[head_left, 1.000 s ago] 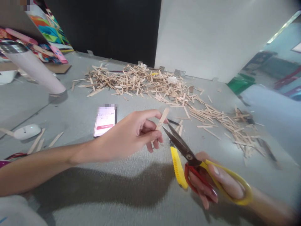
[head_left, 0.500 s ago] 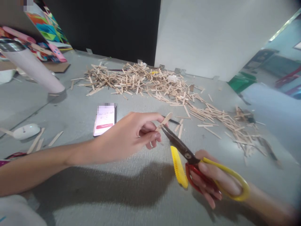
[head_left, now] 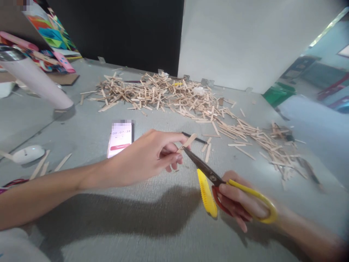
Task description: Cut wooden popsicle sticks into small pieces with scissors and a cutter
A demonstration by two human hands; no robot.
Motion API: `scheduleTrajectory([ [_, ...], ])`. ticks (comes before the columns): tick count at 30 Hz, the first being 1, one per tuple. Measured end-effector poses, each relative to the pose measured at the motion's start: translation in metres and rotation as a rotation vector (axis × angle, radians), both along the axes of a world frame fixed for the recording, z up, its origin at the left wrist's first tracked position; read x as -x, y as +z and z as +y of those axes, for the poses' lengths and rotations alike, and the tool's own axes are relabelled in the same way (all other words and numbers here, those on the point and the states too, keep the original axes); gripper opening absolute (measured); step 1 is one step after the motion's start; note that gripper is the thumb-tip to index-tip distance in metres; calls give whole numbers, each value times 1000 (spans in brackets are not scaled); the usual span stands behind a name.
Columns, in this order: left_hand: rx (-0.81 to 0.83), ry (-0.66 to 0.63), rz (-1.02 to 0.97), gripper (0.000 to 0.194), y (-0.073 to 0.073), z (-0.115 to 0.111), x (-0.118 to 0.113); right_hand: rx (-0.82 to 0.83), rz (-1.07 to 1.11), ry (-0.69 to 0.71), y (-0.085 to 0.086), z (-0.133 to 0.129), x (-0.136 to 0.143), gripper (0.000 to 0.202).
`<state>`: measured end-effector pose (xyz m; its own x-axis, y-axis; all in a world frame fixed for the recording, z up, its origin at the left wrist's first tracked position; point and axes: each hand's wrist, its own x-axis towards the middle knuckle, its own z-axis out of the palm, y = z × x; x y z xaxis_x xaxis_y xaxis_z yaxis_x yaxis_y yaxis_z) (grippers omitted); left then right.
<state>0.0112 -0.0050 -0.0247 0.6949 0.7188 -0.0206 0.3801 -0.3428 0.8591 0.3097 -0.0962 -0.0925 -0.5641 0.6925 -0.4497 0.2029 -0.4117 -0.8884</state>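
Observation:
Between the thumb and fingers of my left hand point(head_left: 152, 156) is a short wooden craft stick point(head_left: 190, 140), tilted up to the right above the table. My right hand point(head_left: 237, 198) is closed round the handles of a pair of scissors point(head_left: 207, 170), one loop yellow and the other red. The dark blade tips touch or nearly touch the stick beside my left fingertips; the blades look closed or almost closed. Under the scissors a yellow utility knife point(head_left: 207, 194) lies on the table. Past my left fingers lies a thin black rod point(head_left: 200, 139), partly hidden.
A large pile of craft sticks point(head_left: 158, 92) spreads along the back, trailing right. A phone point(head_left: 120, 138) with a running timer lies behind my left wrist. On the left are a white mouse point(head_left: 29, 154) and a pale flask point(head_left: 38, 78). A green bin point(head_left: 279, 94) stands at right.
My right hand and the scissors have moved slightly left and up, the blades drawing closer together at the stick. My left hand keeps its hold on the stick, barely shifting.

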Motion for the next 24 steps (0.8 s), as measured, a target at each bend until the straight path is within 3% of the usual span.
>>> scheduleTrajectory([
  [7,-37,-5,61,12,-4,3,2,-32,-65,18,4,0,1,71],
  [13,-136,8,137,35,-5,6,3,-234,-360,-32,19,-2,5,62],
  [16,-106,25,127,42,-3,6,2,-348,-449,-9,23,-1,9,60],
  [20,-104,20,170,43,-2,9,1,-560,-571,-9,15,-1,11,60],
  [24,-217,26,259,40,-10,9,5,-809,-629,-112,-6,-5,7,52],
])
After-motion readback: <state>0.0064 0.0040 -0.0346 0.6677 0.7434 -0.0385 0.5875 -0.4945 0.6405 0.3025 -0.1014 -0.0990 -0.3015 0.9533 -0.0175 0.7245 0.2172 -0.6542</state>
